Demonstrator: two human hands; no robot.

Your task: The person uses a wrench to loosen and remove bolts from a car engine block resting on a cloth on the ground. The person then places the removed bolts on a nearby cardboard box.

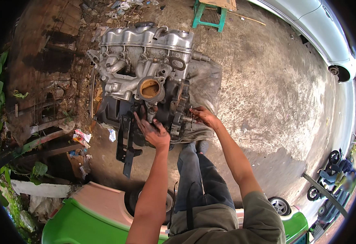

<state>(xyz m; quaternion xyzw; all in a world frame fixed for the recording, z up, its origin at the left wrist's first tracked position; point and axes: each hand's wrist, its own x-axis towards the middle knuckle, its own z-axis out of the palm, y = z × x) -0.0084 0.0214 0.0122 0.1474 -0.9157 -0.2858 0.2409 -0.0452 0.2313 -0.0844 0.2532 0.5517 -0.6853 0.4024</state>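
An engine (145,40) with a silver valve cover, an intake manifold (119,87) and a round throttle opening (150,88) rests on a crumpled grey sheet (206,81). My left hand (155,132) lies with spread fingers against the dark lower part of the engine, just right of a long black metal bracket (127,146). My right hand (204,117) is closed at the engine's lower right side, fingertips pinched beside a short shaft and housing (178,118); what they hold is too small to make out.
A teal stool (208,18) stands behind. A silver car (320,32) is at right, with a motorcycle and person (330,179) beyond. A green and beige car body (84,219) lies at my feet. Broken planks, litter and plants (39,171) line the left side.
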